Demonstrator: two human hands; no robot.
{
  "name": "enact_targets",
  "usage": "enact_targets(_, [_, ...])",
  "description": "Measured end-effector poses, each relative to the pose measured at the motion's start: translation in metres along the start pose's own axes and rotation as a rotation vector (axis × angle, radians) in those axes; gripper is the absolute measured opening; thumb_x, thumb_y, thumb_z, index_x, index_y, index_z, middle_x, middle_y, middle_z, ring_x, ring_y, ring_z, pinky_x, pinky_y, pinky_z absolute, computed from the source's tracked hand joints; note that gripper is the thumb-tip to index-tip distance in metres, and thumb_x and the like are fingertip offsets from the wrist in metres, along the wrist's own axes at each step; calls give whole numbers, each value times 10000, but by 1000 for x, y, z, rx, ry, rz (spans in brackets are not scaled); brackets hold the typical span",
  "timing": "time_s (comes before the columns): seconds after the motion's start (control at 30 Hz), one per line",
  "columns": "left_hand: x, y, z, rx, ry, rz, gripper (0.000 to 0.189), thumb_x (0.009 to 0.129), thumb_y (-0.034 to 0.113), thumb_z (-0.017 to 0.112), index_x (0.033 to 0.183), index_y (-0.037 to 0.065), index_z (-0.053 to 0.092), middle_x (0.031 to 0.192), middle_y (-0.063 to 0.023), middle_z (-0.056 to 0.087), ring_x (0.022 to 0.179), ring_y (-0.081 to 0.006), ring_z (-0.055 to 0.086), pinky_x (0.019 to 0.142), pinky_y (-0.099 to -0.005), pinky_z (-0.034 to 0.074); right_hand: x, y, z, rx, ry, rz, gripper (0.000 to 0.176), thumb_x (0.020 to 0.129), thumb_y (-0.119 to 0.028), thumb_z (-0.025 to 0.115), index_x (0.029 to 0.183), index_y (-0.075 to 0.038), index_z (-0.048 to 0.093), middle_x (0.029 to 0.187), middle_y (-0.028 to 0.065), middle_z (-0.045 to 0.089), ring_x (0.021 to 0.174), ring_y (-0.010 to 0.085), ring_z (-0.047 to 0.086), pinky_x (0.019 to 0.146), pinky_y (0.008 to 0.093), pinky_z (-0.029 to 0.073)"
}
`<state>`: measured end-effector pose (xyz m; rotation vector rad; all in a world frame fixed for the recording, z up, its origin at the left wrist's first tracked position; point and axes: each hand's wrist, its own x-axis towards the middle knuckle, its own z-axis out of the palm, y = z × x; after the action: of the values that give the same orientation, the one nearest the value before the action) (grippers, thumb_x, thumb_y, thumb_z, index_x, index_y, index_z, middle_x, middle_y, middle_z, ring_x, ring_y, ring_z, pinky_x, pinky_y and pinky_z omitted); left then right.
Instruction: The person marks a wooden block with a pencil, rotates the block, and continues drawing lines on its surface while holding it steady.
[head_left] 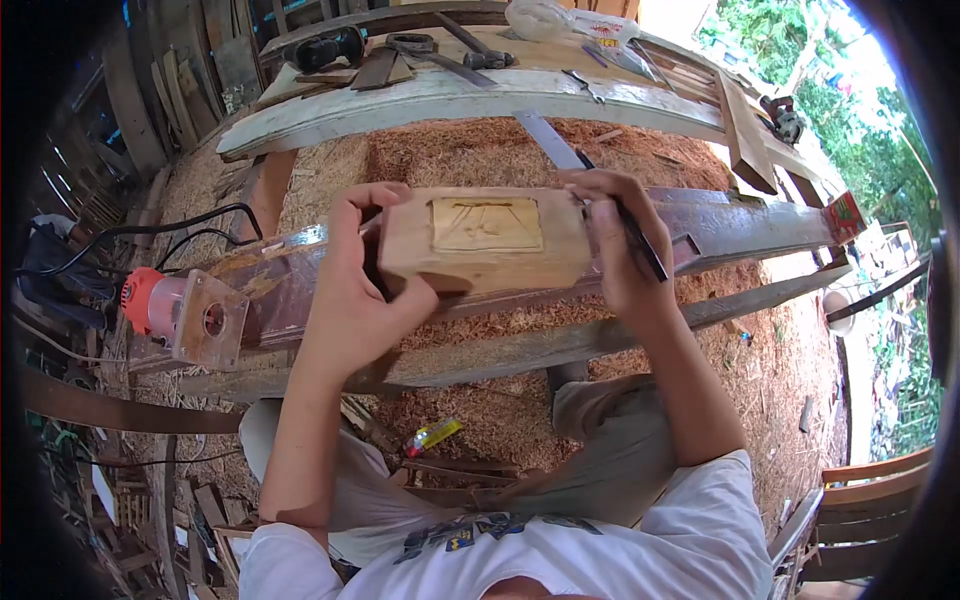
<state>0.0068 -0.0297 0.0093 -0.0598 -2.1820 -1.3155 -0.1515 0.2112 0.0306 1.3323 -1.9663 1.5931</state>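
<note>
A short block of pale wood (pixel 484 240) with a shallow square recess (pixel 486 224) cut into its top face is held up in front of me, above a long reddish beam (pixel 740 225). My left hand (pixel 355 290) grips the block's left end, thumb underneath. My right hand (pixel 620 250) holds the block's right end and also has a dark pencil-like tool (pixel 640 240) pinched along its fingers. A metal ruler (pixel 548 138) sticks out behind the right hand.
An orange trim router (pixel 185 312) lies on the beam at the left with black cables (pixel 195 222). Sawdust covers the ground. A white workbench (pixel 450 95) at the back carries a hammer (pixel 478 50), a power tool (pixel 325 47) and scraps. Wooden slats stand at the right.
</note>
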Motion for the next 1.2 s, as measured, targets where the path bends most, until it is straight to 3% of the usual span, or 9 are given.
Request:
enact_targets(0.2, [-3,3,13,72,344,-118,423,896,-3,694,1279,26,518,1384,-173,548,1284,-285,570,1154,-399,419,-17,-31,3,33,-53,55,204,1060,-49,546,1228,6,648,1130,139,730,1041,217,688,937,347,526])
enact_targets(0.27, [-2,0,7,169,284,-71,385,939,40,691,1291,13,538,1398,-185,561,1290,-293,575,1154,-401,421,-20,-35,6,-102,-80,-146,217,1020,-16,570,1222,12,643,1118,152,726,960,258,690,904,363,537])
enact_targets(0.4, [-1,-7,11,44,193,64,387,1037,153,643,1378,-12,563,1431,-211,590,1338,-327,567,1164,-421,421,-26,-43,5,-54,-144,-56,305,986,5,590,1287,11,640,1115,180,717,912,288,674,879,380,544])
enact_targets(0.43, [-1,-11,5,48,42,67,715,1003,388,718,1550,9,457,1588,-298,455,1470,-423,471,1223,-471,359,-26,-42,7,-50,-146,-53,305,986,5,590,1287,11,640,1115,180,717,912,288,674,879,380,544])
enact_targets(0.47, [-2,-7,5,50,41,62,715,1003,388,718,1550,9,457,1588,-298,455,1470,-423,471,1223,-471,359,-26,-42,10,-21,-133,-70,317,992,2,587,1305,15,633,1106,175,718,908,267,672,877,371,543])
enact_targets(0.57, [-3,1,4,316,-149,181,1425,620,727,913,1680,44,251,1706,-406,121,1580,-548,231,1266,-545,267,-25,-43,13,75,-103,-16,315,1021,-14,557,1326,32,618,1109,157,723,903,213,668,870,342,543])
enact_targets(0.73, [-3,9,-1,340,-199,156,1399,624,684,934,1676,55,259,1715,-381,135,1569,-543,264,1252,-556,301,-21,-47,10,374,-40,195,354,1097,-213,493,1299,70,557,1147,222,726,894,159,687,870,338,545])
enact_targets(0.87, [-2,9,-1,350,-188,182,1340,639,649,938,1660,67,295,1719,-367,144,1563,-538,283,1245,-552,319,-20,-40,9,532,-116,159,230,1080,-74,551,1255,75,572,1108,167,720,868,106,652,761,248,538])
enact_targets(1.2, [-1,12,4,362,-143,165,1298,560,540,994,1598,74,370,1718,-337,187,1559,-511,311,1228,-540,372,-17,-51,16,505,-166,285,119,1045,-8,602,1147,53,603,890,72,684,770,84,647,698,232,516])
